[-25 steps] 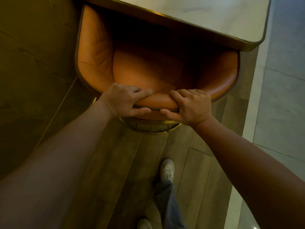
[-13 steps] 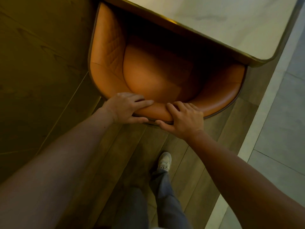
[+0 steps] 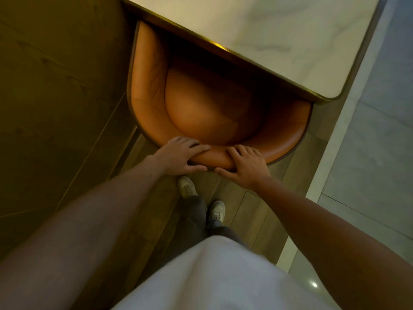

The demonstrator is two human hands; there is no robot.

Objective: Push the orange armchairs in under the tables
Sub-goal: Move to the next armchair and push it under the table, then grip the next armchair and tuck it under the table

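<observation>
The curved orange leather armchair (image 3: 201, 113) is being held by the top rim of its backrest, just in front of both hands. The left hand (image 3: 178, 155) and the right hand (image 3: 245, 166) are being closed over this rim side by side, fingers on top and thumbs underneath, about equally near. The front of the seat is being covered by the white marble table with a brass edge (image 3: 279, 36). The open side is pointing under the table, so a straight push toward the table, along the line from backrest to seat, is judged necessary.
</observation>
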